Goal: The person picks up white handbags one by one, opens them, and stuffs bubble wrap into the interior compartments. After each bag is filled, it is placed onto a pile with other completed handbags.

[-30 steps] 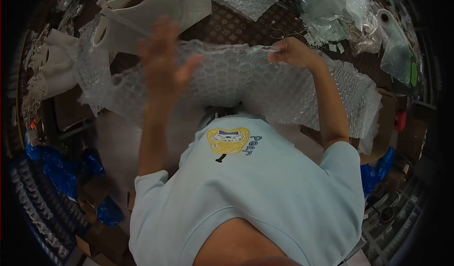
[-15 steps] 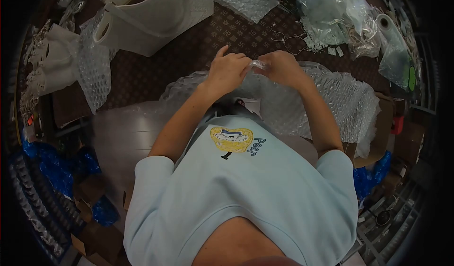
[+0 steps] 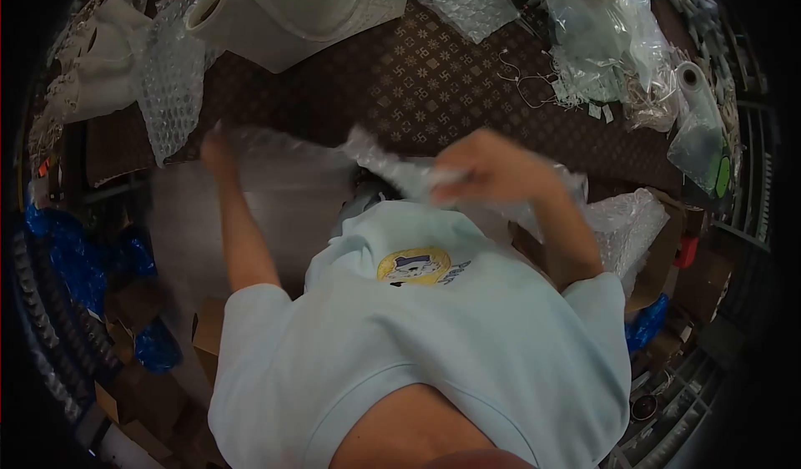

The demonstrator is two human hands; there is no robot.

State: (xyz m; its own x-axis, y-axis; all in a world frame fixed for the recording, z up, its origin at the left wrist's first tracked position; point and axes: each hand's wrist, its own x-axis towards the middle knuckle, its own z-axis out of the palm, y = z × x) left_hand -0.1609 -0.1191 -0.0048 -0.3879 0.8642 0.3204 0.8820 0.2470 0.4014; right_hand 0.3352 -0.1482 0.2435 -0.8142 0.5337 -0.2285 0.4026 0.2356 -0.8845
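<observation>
My right hand (image 3: 491, 168), blurred by motion, is closed on a sheet of bubble wrap (image 3: 390, 168) in front of my shirt. A narrow end of this sheet points left and up. Far to the left, my left hand (image 3: 219, 156) is closed at the edge of another stretch of bubble wrap (image 3: 288, 145), which trails rightward, thin and smeared. A gap shows between the two pieces near the table's front edge. More bubble wrap (image 3: 627, 227) hangs at my right side, beyond my right forearm.
A brown patterned cloth covers the table (image 3: 434, 85). On it stand a large white bag (image 3: 292, 18), a smaller white bag (image 3: 104, 60), bubble wrap pieces (image 3: 467, 6), clear plastic bags (image 3: 592, 35) and a plastic roll (image 3: 697, 127). Cardboard (image 3: 209, 327) and blue plastic (image 3: 79, 260) lie low on the left.
My hands were together at the table edge, pinching the bubble wrap. Now they are wide apart, the left far out to the left, and the wrap shows as two separate pieces.
</observation>
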